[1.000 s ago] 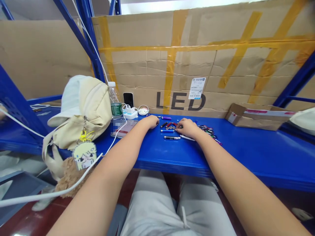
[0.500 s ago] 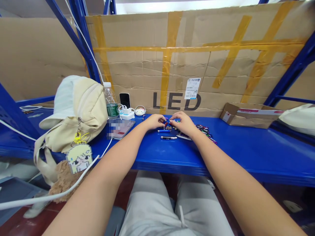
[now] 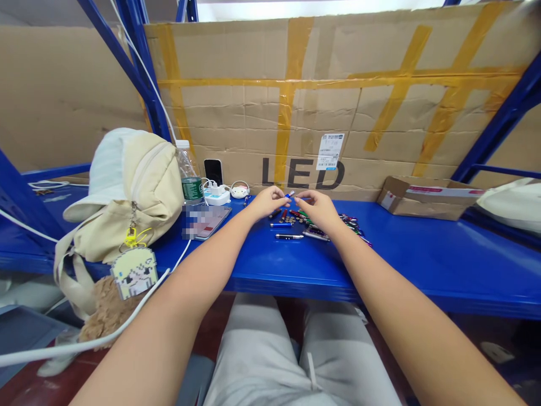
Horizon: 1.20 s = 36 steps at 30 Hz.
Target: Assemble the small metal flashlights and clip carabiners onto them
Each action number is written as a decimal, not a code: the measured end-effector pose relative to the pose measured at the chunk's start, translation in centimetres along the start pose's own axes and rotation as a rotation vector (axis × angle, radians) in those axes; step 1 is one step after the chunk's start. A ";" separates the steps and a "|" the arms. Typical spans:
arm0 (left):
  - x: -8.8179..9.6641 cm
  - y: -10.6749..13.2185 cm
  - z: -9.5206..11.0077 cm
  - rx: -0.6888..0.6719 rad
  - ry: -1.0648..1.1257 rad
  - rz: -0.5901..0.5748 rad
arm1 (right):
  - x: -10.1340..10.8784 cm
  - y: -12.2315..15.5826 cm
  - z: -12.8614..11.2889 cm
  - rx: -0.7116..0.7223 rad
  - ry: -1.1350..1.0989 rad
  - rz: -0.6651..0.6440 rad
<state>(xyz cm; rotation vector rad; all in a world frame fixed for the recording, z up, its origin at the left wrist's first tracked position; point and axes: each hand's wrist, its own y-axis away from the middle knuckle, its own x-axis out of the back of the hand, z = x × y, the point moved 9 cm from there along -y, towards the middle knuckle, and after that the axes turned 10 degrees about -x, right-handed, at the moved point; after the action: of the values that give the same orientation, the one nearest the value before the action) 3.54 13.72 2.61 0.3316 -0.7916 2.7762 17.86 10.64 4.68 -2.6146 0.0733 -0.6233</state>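
Note:
Above the blue tabletop, my left hand (image 3: 271, 202) pinches a small blue tube with a silvery end (image 3: 289, 195). My right hand (image 3: 316, 208) is close beside it, its fingertips drawn together near the tube's end; whatever they hold is too small to make out. Under the hands lie several small round metal pieces like button cells (image 3: 301, 221) and red tubes (image 3: 284, 215). Nearer to me rest a blue tube (image 3: 281, 225) and a black penlight-like tube (image 3: 289, 237). A silver tube (image 3: 316, 236) and a pile of coloured tubes (image 3: 353, 225) are partly behind my right hand.
Left on the blue table (image 3: 406, 254) are a phone (image 3: 213, 221), a water bottle (image 3: 192, 183), a white charger block (image 3: 217, 196) and a cream backpack (image 3: 147, 186). An open cardboard box (image 3: 426, 200) stands right. Big cardboard (image 3: 236, 118) walls the back.
Both hands have risen slightly from the table. A blue tube with a silvery end now shows in my left fingers, and more of the red tubes and round pieces below is visible.

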 end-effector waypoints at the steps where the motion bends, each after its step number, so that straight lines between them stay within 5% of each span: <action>1: -0.3 0.0 0.1 -0.010 0.003 -0.023 | -0.1 -0.1 0.3 -0.028 -0.068 -0.017; 5: -1.8 0.2 0.8 -0.128 -0.090 -0.197 | -0.5 -0.1 0.2 -0.026 -0.203 -0.044; 10: -2.9 0.4 0.9 -0.170 -0.160 -0.308 | -0.1 0.7 -1.3 0.081 0.070 0.022; 27: -2.3 0.6 1.7 -0.227 -0.398 -0.277 | -0.6 1.2 -2.1 0.180 0.265 -0.018; 32: -1.3 0.4 2.6 -0.340 -0.513 -0.180 | 0.0 1.0 -1.8 0.170 0.263 0.007; 36: -0.5 0.3 3.6 -0.415 -0.591 -0.109 | -0.1 1.5 -2.6 0.291 0.324 -0.005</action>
<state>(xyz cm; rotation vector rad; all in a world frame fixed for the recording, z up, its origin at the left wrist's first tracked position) 4.44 11.45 5.26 1.0917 -1.3941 2.3353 16.71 8.26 6.09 -2.2175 0.0694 -0.9768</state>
